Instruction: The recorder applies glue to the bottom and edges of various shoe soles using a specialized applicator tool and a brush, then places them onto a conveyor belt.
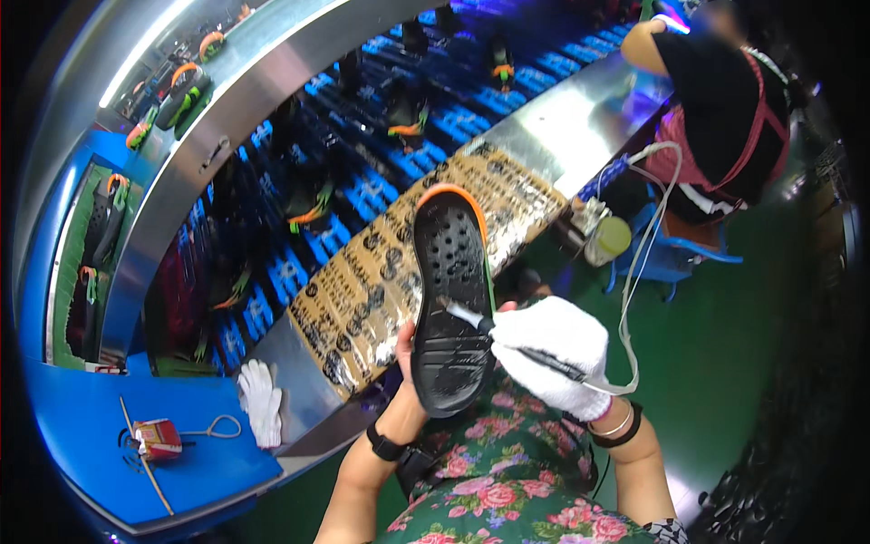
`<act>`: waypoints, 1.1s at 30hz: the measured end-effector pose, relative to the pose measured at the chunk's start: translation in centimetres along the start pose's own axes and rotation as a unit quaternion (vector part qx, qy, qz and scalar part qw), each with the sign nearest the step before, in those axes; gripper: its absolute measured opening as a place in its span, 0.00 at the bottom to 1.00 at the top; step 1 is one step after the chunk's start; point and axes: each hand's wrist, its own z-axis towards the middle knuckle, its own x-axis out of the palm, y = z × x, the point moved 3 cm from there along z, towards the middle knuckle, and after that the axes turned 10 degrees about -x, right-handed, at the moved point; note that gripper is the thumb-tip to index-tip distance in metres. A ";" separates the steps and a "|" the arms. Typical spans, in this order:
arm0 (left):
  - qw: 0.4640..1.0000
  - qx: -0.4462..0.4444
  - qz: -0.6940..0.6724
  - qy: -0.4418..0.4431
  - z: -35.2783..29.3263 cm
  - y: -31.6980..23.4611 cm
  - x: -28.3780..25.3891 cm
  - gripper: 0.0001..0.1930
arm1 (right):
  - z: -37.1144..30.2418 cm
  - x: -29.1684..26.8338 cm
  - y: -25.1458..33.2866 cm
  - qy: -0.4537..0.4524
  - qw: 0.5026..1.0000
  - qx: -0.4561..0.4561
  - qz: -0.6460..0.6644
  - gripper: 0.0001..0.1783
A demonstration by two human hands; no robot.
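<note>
A black shoe sole [450, 349] with rows of holes near its toe and an orange and green edge stands nearly upright, toe away from me. My left hand [407, 355], bare, holds it from its left side and behind; most of its fingers are hidden by the sole. In a white knit glove, my right hand [555, 347] is closed round a slim brush-like pen tool [473, 319] with a black grip. The tool's tip touches or nearly touches the middle of the sole's face. A pale hose [631, 317] loops up from beside the right hand.
Behind the sole lies a taped brown cardboard sheet [358, 304] on a metal ledge. Beyond it, a dark conveyor [362, 168] carries several shoe parts. A white glove [261, 402] and small red box [159, 439] lie left. A co-worker [716, 118], blue stool [675, 243] and yellow-lidded pot [609, 239] are right.
</note>
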 end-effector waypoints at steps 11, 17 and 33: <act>0.973 0.017 -0.223 0.049 -0.3 2.8 -2.0 0.50 | 0.3 2.5 -0.7 0.059 0.997 -0.030 0.026 0.22; 0.974 0.078 0.092 -0.191 -0.9 3.3 -5.0 0.41 | -1.6 5.8 0.0 0.093 0.989 0.116 -0.004 0.21; 0.980 0.092 0.147 -0.094 0.7 0.1 -1.7 0.57 | -0.2 3.9 -1.5 -0.038 0.997 0.024 0.066 0.17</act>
